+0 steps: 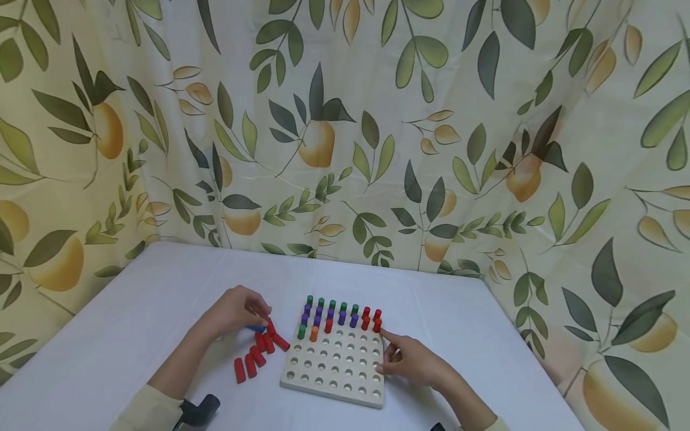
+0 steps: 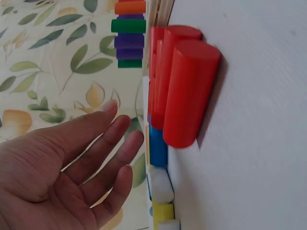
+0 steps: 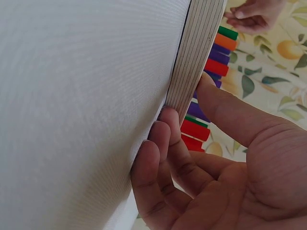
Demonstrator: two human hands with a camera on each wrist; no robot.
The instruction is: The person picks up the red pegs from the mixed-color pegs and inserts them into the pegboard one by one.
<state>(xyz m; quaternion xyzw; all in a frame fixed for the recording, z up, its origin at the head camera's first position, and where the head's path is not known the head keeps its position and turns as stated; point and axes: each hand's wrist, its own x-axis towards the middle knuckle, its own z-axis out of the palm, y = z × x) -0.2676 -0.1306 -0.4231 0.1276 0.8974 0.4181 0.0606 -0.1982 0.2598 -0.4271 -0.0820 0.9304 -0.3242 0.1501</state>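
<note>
My left hand point(image 1: 241, 308) hovers over loose red pegs point(image 1: 250, 365) left of a wooden pegboard point(image 1: 334, 389). Its fingers are loosely bent with nothing between them in the left wrist view, beside a blue peg point(image 2: 159, 147). The board's far rows hold green, purple and red pegs, plus an orange peg point(image 1: 314, 334); the near rows are bare holes. At the board's right edge, my right hand point(image 1: 417, 359) grips the wood, thumb point(image 3: 218, 103) on the top face and curled fingers point(image 3: 169, 120) against the side.
White and yellow pegs point(image 2: 163, 210) lie beyond the blue one, hidden by my left hand in the head view. A white cloth point(image 1: 431, 299) covers the table. Behind it hangs a curtain point(image 1: 345, 149) printed with leaves and fruit.
</note>
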